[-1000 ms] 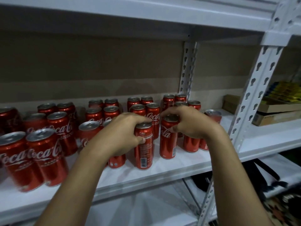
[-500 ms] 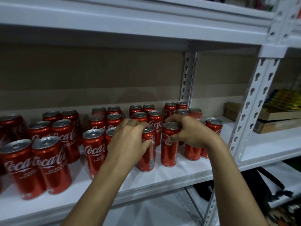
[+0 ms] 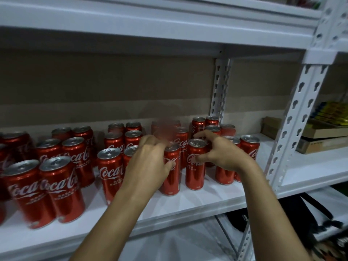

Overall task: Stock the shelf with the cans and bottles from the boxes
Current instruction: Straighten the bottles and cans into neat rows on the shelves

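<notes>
Red slim cans are ranked across the white shelf (image 3: 216, 202), all upright, and two of them stand side by side near its front edge — one under each hand. The left can (image 3: 170, 172) is gripped near its top by the left hand (image 3: 148, 166), with the thumb pressed across the label and the other fingers curled over the rim. The right can (image 3: 194, 166) stands just beside it; the right hand (image 3: 224, 155) is spread around it with its fingers arched and parted, the thumb touching the label, though a firm grip cannot be confirmed. Both long axes are vertical, so any further nudge would be made straight back toward the rows behind, where little room is left. Each can lies directly beneath and ahead of its own hand — neither need be reached across.
</notes>
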